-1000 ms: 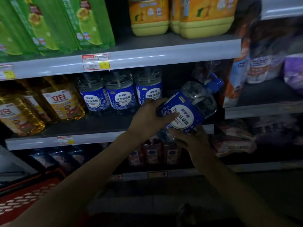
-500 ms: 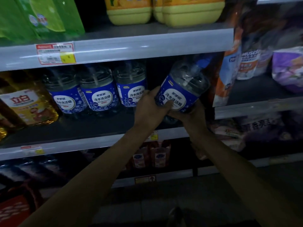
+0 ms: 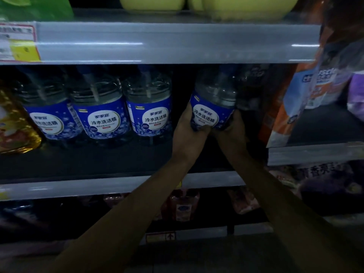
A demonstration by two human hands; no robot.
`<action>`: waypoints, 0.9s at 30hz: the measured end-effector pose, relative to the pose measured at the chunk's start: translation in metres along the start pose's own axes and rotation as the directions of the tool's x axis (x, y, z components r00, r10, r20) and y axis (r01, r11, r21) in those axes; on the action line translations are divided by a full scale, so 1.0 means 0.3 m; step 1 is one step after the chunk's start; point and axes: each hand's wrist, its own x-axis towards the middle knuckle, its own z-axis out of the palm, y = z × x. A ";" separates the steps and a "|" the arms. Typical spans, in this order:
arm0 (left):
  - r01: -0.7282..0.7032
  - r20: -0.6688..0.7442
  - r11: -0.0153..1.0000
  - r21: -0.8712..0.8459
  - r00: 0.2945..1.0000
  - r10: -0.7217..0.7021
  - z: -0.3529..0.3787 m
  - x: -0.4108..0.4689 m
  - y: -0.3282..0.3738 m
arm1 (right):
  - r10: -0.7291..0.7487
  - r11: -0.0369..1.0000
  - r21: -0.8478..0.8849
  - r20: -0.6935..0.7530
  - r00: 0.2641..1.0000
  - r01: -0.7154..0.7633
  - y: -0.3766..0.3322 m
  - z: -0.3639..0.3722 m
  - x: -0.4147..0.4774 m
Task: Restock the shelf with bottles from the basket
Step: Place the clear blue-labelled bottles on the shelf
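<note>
A clear bottle with a blue label (image 3: 211, 103) stands nearly upright inside the middle shelf (image 3: 98, 186), right of a row of three matching bottles (image 3: 102, 111). My left hand (image 3: 187, 131) grips its lower left side. My right hand (image 3: 230, 129) holds its lower right side and base. A gap separates it from the nearest bottle of the row. Its cap is hidden in the dark under the upper shelf. The basket is out of view.
Golden bottles (image 3: 13, 127) stand at the shelf's far left. Orange and white refill pouches (image 3: 295, 91) hang at the right beside a lower shelf edge (image 3: 315, 152). The upper shelf rail (image 3: 177, 42) carries a price tag (image 3: 17, 42). Small packs (image 3: 183, 205) sit below.
The bottle went from tilted in front of the shelf to nearly upright inside it. Both hands moved up and in with it. The view moved closer.
</note>
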 end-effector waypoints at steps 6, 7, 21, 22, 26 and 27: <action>0.125 -0.098 0.982 -0.141 0.985 -0.139 0.047 0.082 -0.062 | -0.043 0.992 -0.114 0.021 0.999 0.045 0.057 0.033 0.134; 0.139 -0.117 0.978 -0.155 0.980 -0.158 0.054 0.097 -0.064 | -0.029 0.990 -0.136 0.020 0.999 0.031 0.062 0.043 0.154; 0.202 -0.181 0.971 -0.127 0.958 -0.223 0.043 0.157 -0.086 | 0.116 0.984 -0.150 0.112 0.987 -0.098 0.120 0.077 0.253; 0.187 -0.177 0.977 -0.105 0.963 -0.203 0.039 0.154 -0.083 | 0.112 0.987 -0.123 0.093 0.989 -0.100 0.128 0.080 0.238; 0.151 -0.147 0.988 0.041 0.979 -0.144 0.041 0.131 -0.089 | 0.111 0.959 -0.265 0.016 0.994 -0.103 0.135 0.090 0.170; 0.159 -0.137 0.983 0.089 0.980 -0.146 0.041 0.122 -0.090 | 0.115 0.953 -0.283 0.008 0.993 -0.108 0.128 0.088 0.154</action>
